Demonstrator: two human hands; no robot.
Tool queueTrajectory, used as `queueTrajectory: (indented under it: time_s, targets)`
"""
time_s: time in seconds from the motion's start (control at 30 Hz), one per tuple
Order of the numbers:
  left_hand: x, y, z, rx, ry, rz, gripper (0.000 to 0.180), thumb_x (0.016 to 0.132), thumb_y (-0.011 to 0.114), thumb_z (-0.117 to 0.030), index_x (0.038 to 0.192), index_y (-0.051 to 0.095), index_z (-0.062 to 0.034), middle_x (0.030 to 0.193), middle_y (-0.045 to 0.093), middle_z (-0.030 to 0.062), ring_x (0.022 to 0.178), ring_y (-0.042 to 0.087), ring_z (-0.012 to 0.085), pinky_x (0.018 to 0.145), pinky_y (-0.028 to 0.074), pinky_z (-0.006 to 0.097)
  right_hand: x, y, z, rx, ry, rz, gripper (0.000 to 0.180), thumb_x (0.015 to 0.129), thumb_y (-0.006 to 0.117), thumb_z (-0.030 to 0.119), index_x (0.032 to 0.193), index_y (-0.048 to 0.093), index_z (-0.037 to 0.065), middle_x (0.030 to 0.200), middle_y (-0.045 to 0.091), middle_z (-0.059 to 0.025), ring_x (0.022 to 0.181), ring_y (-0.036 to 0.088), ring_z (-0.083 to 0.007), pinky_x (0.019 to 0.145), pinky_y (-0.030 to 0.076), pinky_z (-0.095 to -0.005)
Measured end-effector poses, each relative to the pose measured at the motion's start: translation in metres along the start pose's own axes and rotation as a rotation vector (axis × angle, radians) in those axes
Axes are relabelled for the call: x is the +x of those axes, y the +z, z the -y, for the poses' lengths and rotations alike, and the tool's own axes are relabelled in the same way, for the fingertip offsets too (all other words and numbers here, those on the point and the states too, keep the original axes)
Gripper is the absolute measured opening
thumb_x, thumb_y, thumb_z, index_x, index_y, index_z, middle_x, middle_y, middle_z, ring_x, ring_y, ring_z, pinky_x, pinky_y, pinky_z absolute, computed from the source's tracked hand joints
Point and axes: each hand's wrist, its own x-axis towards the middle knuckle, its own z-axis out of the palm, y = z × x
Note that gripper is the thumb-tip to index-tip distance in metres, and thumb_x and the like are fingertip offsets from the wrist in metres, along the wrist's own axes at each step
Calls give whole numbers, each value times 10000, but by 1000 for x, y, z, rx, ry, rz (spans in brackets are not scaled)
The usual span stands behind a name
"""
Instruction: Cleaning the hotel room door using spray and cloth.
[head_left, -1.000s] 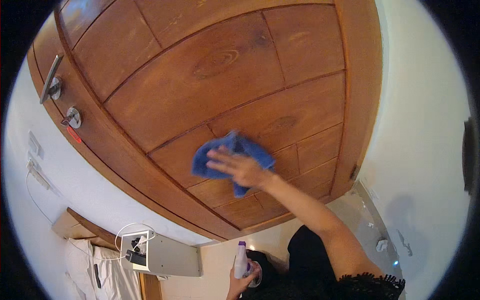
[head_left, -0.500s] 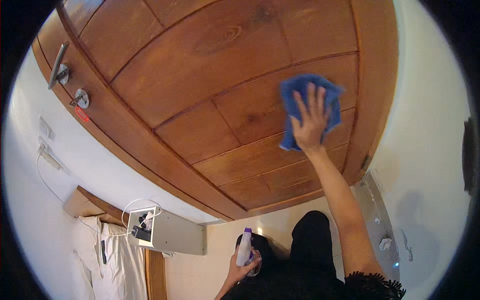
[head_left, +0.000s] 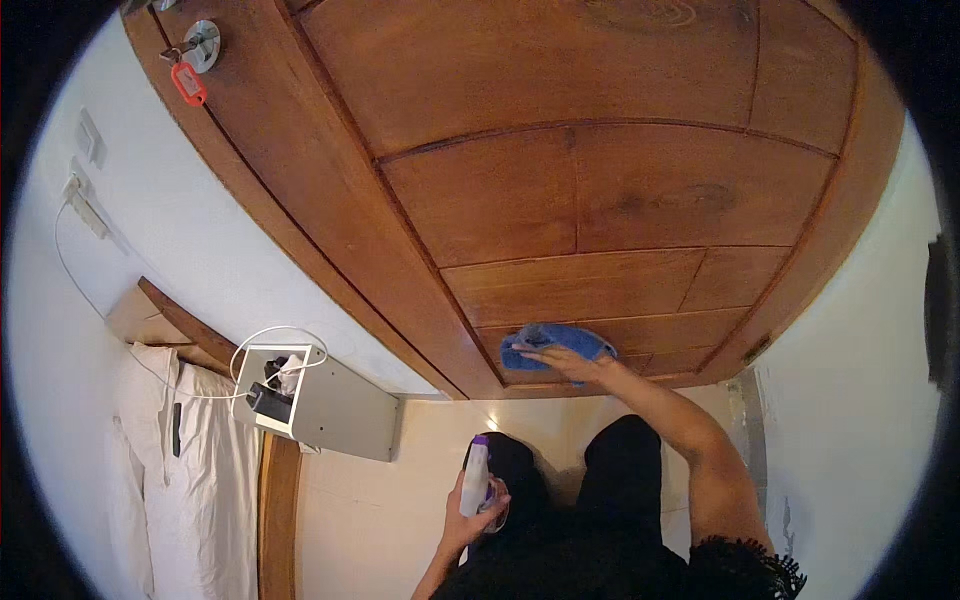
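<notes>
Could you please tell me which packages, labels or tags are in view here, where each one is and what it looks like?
Spray bottle: in the left hand, slim, white with a purple top.
Key tag: hanging by the door lock at upper left, small, red, oblong.

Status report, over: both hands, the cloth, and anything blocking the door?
Right hand flat on blue cloth, pressed low on wooden door. Left hand grips spray bottle, held off the door. Nothing blocking the cloth.

A blue cloth (head_left: pixel 556 343) lies pressed flat against the lowest panel of a paneled wooden door (head_left: pixel 600 190), near its bottom edge, just above the pale tiled floor (head_left: pixel 370 500).
</notes>
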Motion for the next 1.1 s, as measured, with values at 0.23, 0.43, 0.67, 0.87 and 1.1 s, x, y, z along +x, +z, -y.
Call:
queueTrajectory:
  time_s: [0.23, 0.43, 0.67, 0.87, 1.1]
  targets:
    - [16, 0, 1, 76, 43, 82, 438, 707, 756, -89, 1041, 481, -24, 857, 608, 54, 815, 584, 136, 755, 470, 289, 9, -134, 36, -1003, 33, -679, 605, 821, 482, 112, 1382, 342, 289, 1480, 260, 38, 1355, 264, -163, 1060, 141, -588]
    - [21, 14, 4, 71, 82, 52, 430, 709, 761, -108, 1036, 493, -30, 910, 600, 63, 861, 580, 145, 793, 458, 296, -24, -71, 22, -827, 232, -118, 701, 772, 558, 173, 1394, 285, 344, 1479, 252, 63, 1360, 240, -193, 1070, 144, -592]
    - [19, 17, 0, 19, -74, 152, 409, 715, 754, -112, 1031, 508, -29, 895, 614, 69, 856, 587, 151, 798, 460, 298, -56, -94, 3, -1151, 126, -590, 762, 694, 658, 348, 1373, 315, 382, 1508, 148, -24, 1383, 59, -331, 1047, 55, -655]
    - [35, 36, -15, -11, -63, 203, 351, 714, 741, -65, 991, 529, -29, 861, 619, 66, 836, 590, 151, 768, 468, 300, -57, -151, 17, -962, 388, -1112, 619, 725, 606, 523, 1292, 478, 308, 1508, 95, -131, 1367, -38, -424, 1007, 26, -693]
    - [35, 43, -20, 79, 1, 289, 349, 710, 734, -28, 992, 528, -25, 852, 611, 56, 824, 584, 149, 759, 470, 298, -114, -6, -14, -656, 765, -863, 608, 702, 695, 330, 1274, 492, 335, 1464, 221, -149, 1357, 137, -375, 1047, 110, -630]
